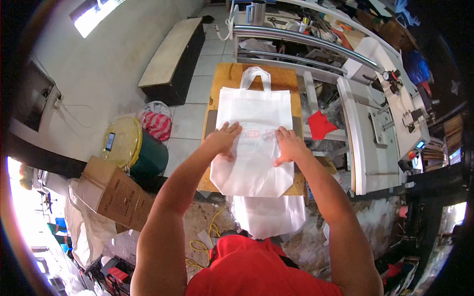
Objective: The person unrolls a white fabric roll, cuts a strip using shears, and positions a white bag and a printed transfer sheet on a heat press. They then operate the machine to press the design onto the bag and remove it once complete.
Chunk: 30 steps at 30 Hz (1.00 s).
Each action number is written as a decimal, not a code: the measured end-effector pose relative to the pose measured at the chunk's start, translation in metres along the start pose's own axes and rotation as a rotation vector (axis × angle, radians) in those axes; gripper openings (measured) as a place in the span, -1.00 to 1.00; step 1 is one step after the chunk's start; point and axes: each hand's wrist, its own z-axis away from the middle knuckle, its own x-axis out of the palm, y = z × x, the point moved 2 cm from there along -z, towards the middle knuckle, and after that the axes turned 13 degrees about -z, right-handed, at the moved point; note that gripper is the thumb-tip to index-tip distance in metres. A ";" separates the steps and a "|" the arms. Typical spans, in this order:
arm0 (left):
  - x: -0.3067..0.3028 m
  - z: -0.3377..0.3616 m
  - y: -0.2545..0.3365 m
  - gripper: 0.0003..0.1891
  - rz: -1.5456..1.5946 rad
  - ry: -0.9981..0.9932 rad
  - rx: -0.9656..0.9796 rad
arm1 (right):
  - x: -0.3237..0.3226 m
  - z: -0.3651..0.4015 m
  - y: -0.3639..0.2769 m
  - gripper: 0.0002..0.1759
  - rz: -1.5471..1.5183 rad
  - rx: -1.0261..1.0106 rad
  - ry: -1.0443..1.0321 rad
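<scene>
A white fabric bag (254, 170) lies flat on a wooden board (229, 74), its handle loop at the far end. Faint reddish print shows through near its middle. My left hand (224, 140) rests on the bag's left side with its fingers spread. On the right side, my right hand (290, 147) lies flat, fingers apart, near the bag's edge. Neither hand grips anything. More white material (271, 217) hangs below the board's near edge, close to my red shirt.
On the right stands a press machine (380, 123) with metal rails (306, 37) and a red scrap (321, 125). To the left are a cardboard box (116, 195), a lidded green bin (153, 157) and a low bench (170, 54). A yellow cord (200, 244) lies on the floor.
</scene>
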 end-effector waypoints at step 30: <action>-0.020 0.023 0.009 0.44 -0.289 -0.072 -0.220 | -0.002 -0.001 0.012 0.43 0.048 -0.018 0.042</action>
